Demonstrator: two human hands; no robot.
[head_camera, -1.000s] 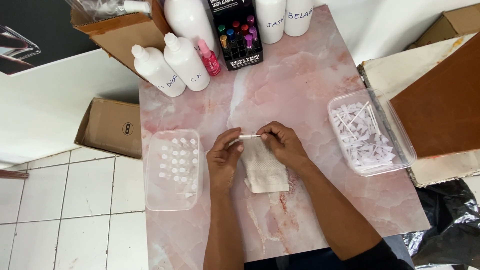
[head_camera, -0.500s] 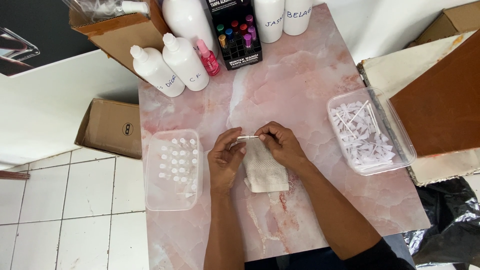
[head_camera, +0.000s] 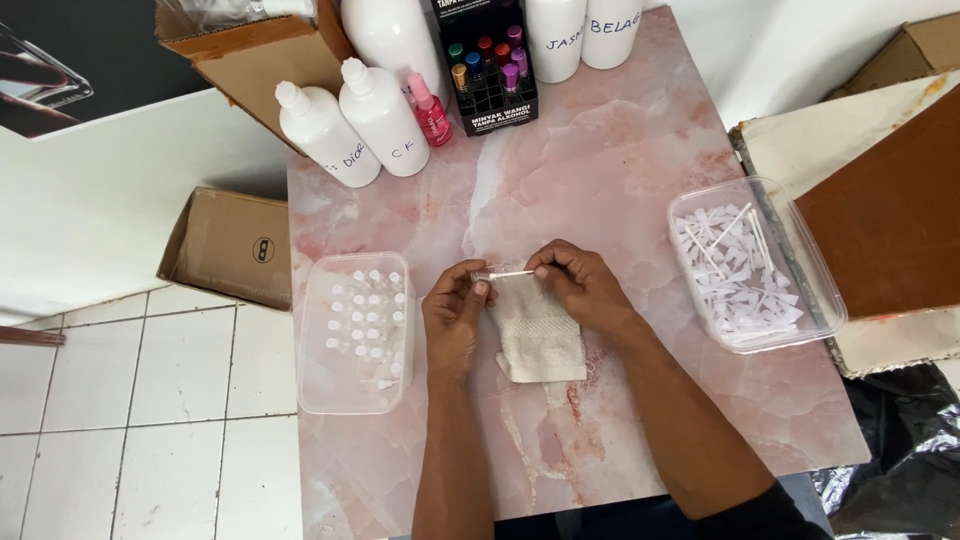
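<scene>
A pink marble-patterned table (head_camera: 620, 170) stands over a white tiled floor (head_camera: 130, 420), with cardboard boxes (head_camera: 225, 245) beside it on the left. At the middle of the table, both hands meet over a small beige cloth (head_camera: 540, 340) lying flat on the surface. The left hand (head_camera: 455, 315) pinches one end of a thin clear vial (head_camera: 488, 272), and the right hand (head_camera: 580, 285) pinches the slim white stick that runs out of the vial's other end; the piece is held level just above the cloth's top edge. Left of the hands sits a clear plastic tub (head_camera: 355, 335) holding rows of small white-capped vials. Well to the right, another clear tub (head_camera: 755, 265) holds a heap of white plastic pieces and sticks. At the far edge stand white squeeze bottles (head_camera: 355, 120), a small pink bottle (head_camera: 430, 110) and a black rack of coloured vials (head_camera: 490, 70).
</scene>
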